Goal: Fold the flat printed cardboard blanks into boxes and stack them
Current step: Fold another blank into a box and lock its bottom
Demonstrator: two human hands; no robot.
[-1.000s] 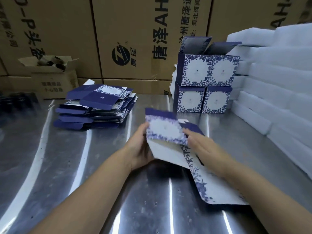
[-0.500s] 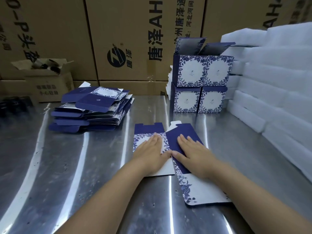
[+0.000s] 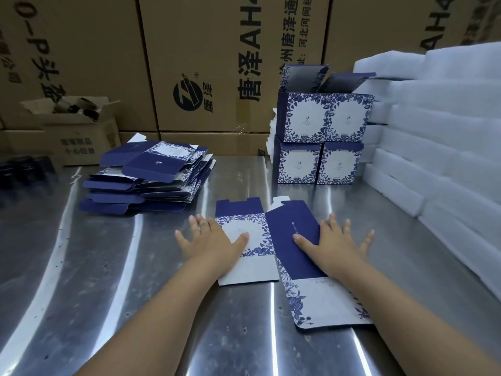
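Pressed flat on the blank (image 3: 287,221) (it lies on the steel table (image 3: 108,267)), the left hand (image 3: 214,244) has slid toward 9 o'clock and the right hand (image 3: 333,245) toward 3, fingers now splayed wider.

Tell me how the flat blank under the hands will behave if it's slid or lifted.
The blank probably slides easily: it lies flat on the shiny steel table. Lifted by one edge, it would likely flex at its creases, being thin card. It seems light; the left hand and right hand press it flat with spread fingers.
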